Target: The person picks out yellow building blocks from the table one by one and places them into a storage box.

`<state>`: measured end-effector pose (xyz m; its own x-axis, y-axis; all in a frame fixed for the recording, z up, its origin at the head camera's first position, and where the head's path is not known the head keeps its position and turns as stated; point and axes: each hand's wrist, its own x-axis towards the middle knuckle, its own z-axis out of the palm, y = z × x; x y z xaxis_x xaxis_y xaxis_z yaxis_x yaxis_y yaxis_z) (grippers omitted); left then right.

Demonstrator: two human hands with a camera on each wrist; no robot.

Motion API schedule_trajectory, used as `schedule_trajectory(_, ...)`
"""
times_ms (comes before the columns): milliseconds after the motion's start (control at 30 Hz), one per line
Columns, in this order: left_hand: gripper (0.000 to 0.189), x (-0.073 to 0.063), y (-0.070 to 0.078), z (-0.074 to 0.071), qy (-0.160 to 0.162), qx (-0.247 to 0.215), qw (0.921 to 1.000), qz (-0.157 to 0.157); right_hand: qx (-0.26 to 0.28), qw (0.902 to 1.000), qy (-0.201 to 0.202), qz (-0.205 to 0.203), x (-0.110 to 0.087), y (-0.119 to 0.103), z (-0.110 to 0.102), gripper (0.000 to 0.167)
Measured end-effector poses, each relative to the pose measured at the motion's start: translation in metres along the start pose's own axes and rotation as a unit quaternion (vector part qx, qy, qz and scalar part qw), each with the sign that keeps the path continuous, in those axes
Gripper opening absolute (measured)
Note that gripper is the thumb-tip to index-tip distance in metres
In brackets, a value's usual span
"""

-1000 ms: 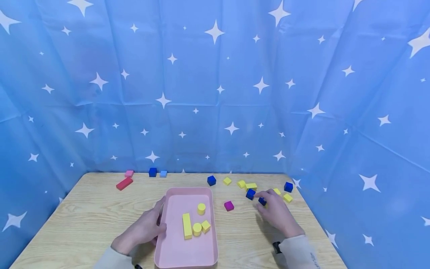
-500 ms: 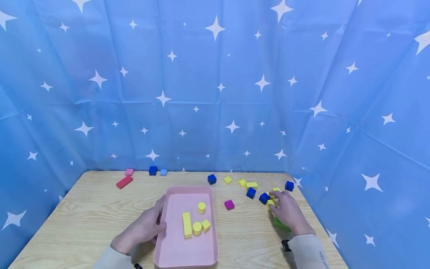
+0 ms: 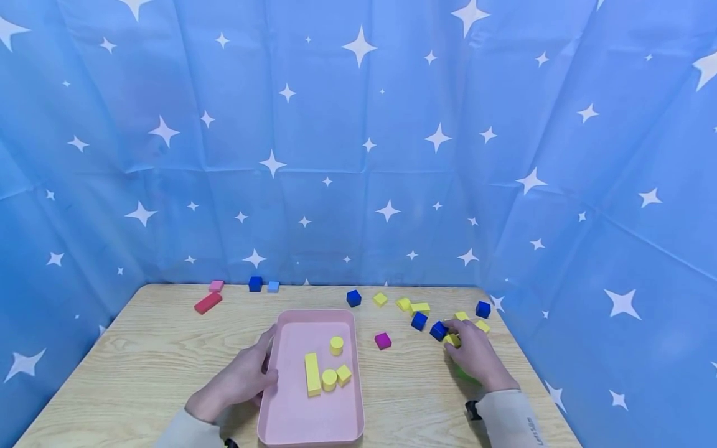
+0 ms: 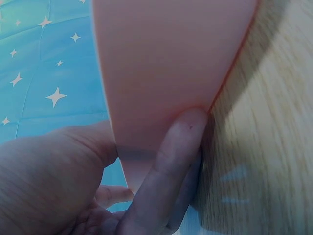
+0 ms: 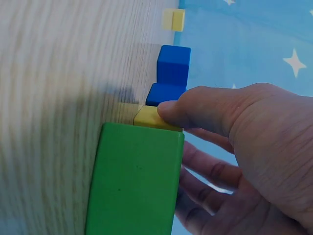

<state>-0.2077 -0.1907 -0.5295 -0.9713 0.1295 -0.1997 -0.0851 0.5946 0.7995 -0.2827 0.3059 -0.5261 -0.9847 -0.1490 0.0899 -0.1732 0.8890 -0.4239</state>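
At its left side my left hand (image 3: 243, 376) grips the pink tray (image 3: 310, 438), thumb at the rim and fingers against the outer wall (image 4: 161, 73). Inside lie a long yellow block (image 3: 312, 374), a yellow cube (image 3: 344, 374) and two yellow cylinders (image 3: 336, 345). My right hand (image 3: 476, 354) is low over the blocks at right, its thumb tip on a yellow block (image 5: 149, 116). Its index finger reaches over beside a blue cube (image 3: 439, 331); whether it pinches the yellow block I cannot tell. A green block (image 5: 134, 181) sits under the palm, mostly hidden from the head view.
Blue cubes (image 3: 419, 321) and yellow blocks (image 3: 420, 308) lie scattered across the right back. A magenta cube (image 3: 383, 341) is right of the tray. At back left are a red block (image 3: 208, 303), a pink one (image 3: 216, 286) and blue ones (image 3: 255, 284). Starry curtains (image 3: 358, 155) border the table.
My right hand has moved right from the blue cubes to the yellow block, then slightly back left. The blue cube beside its fingers has shifted slightly left. My left hand and the tray stay put.
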Motion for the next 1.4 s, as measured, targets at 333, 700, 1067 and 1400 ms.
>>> schedule_trajectory(333, 0.103, -0.001, -0.002, 0.000, -0.004, -0.002, 0.9999, 0.009, -0.002, 1.0000, -0.001, -0.009, 0.000, -0.001, 0.000, 0.047)
schedule_trajectory(700, 0.103, -0.001, -0.001, 0.000, -0.001, -0.004, 1.0000, 0.003, 0.005, 1.0000, 0.003, -0.005, 0.000, -0.001, -0.003, 0.046)
schedule_trajectory(1067, 0.103, -0.002, 0.001, 0.000, 0.000, 0.000, 1.0000, -0.002, -0.006, 0.9996, 0.014, -0.023, -0.002, -0.013, -0.007, 0.039)
schedule_trajectory(1400, 0.103, -0.001, 0.001, -0.001, 0.000, -0.005, 1.0000, -0.002, -0.013, 0.9981, 0.021, -0.056, -0.004, -0.033, -0.010, 0.023)
